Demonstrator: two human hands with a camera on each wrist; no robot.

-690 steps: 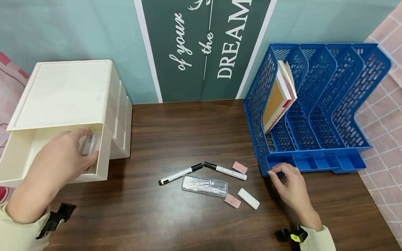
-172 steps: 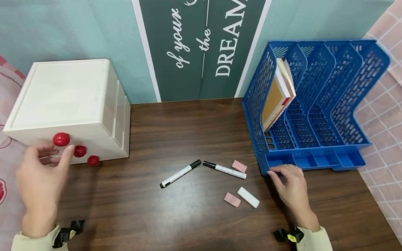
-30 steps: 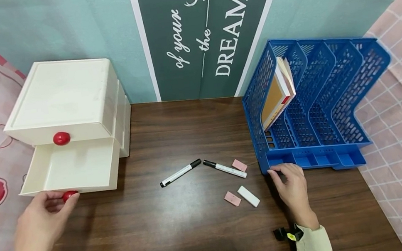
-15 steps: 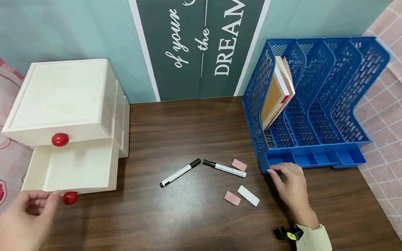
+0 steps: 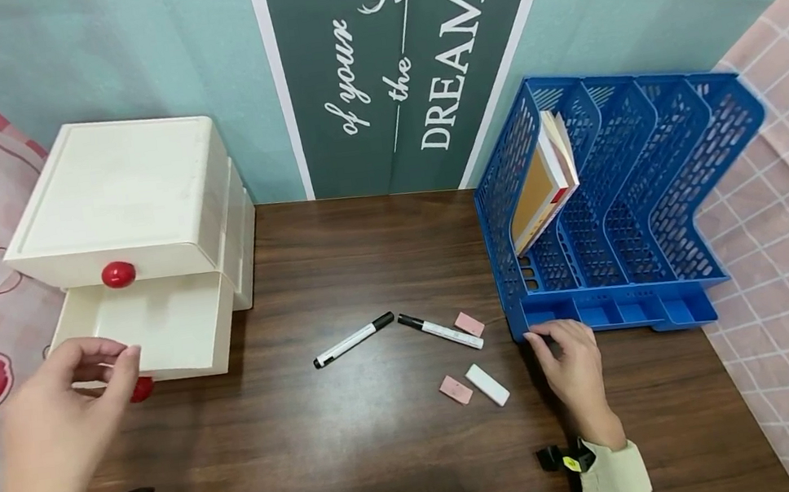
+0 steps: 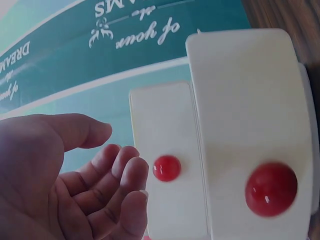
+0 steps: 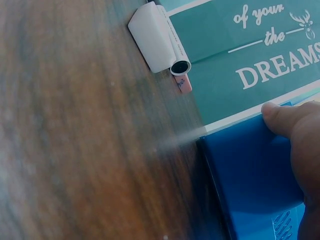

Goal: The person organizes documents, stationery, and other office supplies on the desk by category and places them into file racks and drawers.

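Observation:
Above the front left corner of the pulled-out middle drawer [image 5: 163,319], my left hand [image 5: 64,418] hovers with loosely bent fingers and holds nothing. That drawer shows a bare white inside, and its red knob [image 5: 142,388] is partly behind my fingertips. The left wrist view shows a gap between my fingers [image 6: 127,175] and the drawer fronts. My right hand [image 5: 573,376] grips the front left corner of the blue file rack [image 5: 612,309], thumb on its edge. A yellow-covered book [image 5: 540,199] leans in the rack's leftmost slot.
Two black-capped markers [image 5: 354,339] lie mid-table. Nearer the rack are two pink erasers [image 5: 456,389] and a white eraser [image 5: 488,385]. The white drawer unit [image 5: 114,190] stands at left, its top drawer closed. A poster wall [image 5: 374,76] rises behind.
The clear pencil case has left the table. The top drawer has been closed and the middle one pulled out. My left hand has let go of its knob and risen. My right hand stays put.

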